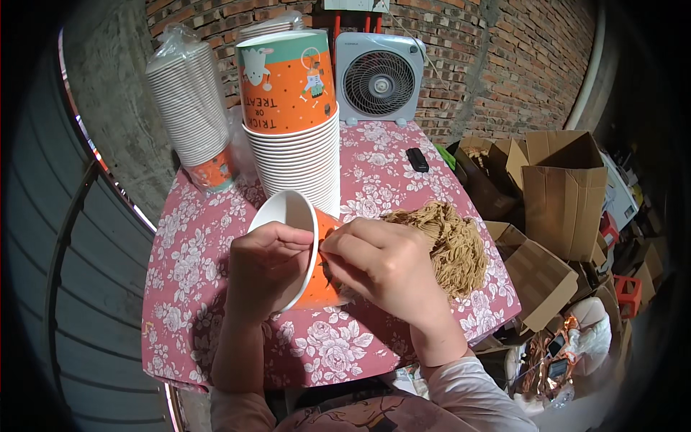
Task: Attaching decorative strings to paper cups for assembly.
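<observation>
Head view, looking down. I see the left hand (265,265) wrapped around an orange paper cup (306,252) with a white inside, its fingers closed on the rim and wall. The cup is tilted, mouth up and to the left, held just above the desk (187,288), near the front middle of the pink floral cloth. What I can see of its inside is bare white; the lower part is hidden by the hands.

The right hand (385,263) presses against the cup's orange side, fingers curled and pinched together at the wall. I cannot tell whether they hold anything between them.

Just right of that hand lies a heap of tan twine loops (450,241), loose on the cloth and touching the hand's far side.

Behind the cup stands a tall stack of nested cups (295,129), orange and teal on top, white rims below. To its left leans a second stack in a clear plastic sleeve (191,115).

At the desk's rear sits a small white fan (379,78), with a black remote (417,159) near it. Open cardboard boxes (558,187) stand on the floor to the right.
</observation>
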A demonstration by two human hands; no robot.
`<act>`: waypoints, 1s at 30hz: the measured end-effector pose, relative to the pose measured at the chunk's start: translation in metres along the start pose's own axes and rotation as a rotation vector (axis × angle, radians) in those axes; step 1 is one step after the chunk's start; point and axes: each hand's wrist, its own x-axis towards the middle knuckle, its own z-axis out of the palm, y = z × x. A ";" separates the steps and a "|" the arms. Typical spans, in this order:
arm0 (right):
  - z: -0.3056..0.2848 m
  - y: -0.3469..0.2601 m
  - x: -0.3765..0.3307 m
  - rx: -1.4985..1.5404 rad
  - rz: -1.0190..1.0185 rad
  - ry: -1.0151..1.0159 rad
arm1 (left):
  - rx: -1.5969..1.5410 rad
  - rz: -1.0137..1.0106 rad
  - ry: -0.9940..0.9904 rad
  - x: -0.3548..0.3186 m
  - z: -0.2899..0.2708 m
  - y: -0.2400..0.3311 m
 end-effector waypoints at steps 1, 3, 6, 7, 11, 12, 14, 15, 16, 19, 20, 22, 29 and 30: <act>0.000 0.000 0.000 0.001 0.000 0.000 | 0.001 0.000 0.000 0.000 0.000 0.001; 0.003 0.003 0.000 0.020 -0.032 0.016 | 0.002 0.023 0.017 -0.001 0.002 0.002; -0.001 0.017 0.002 0.090 -0.057 -0.021 | 0.155 0.130 -0.029 0.000 0.003 0.005; -0.002 0.019 0.000 0.040 0.016 -0.086 | 0.154 0.129 -0.028 0.000 0.005 0.006; 0.003 0.033 -0.002 -0.022 0.137 -0.210 | 0.171 -0.029 -0.086 0.000 0.007 0.003; 0.007 0.036 -0.002 -0.068 0.149 -0.178 | 0.238 -0.081 -0.099 0.003 0.010 0.003; 0.014 0.040 -0.001 -0.115 0.160 -0.148 | 0.295 -0.152 -0.105 0.004 0.014 -0.005; 0.018 0.041 0.000 -0.080 0.242 -0.183 | 0.294 -0.152 -0.105 0.005 0.016 -0.007; 0.021 0.040 0.001 -0.046 0.324 -0.218 | 0.316 -0.156 -0.111 0.005 0.018 -0.008; 0.024 0.035 0.004 0.139 0.318 -0.163 | 0.308 -0.190 -0.120 0.005 0.021 -0.017; 0.024 0.034 0.005 0.219 0.281 -0.138 | 0.329 -0.185 -0.114 0.005 0.021 -0.019; 0.027 0.038 0.004 0.297 0.206 -0.138 | 0.356 -0.137 -0.069 0.004 0.024 -0.014; 0.019 0.030 0.004 0.459 0.304 -0.338 | 0.145 -0.116 0.033 0.008 0.013 0.000; 0.025 0.031 0.004 0.420 0.277 -0.289 | 0.146 -0.115 0.032 0.008 0.012 -0.002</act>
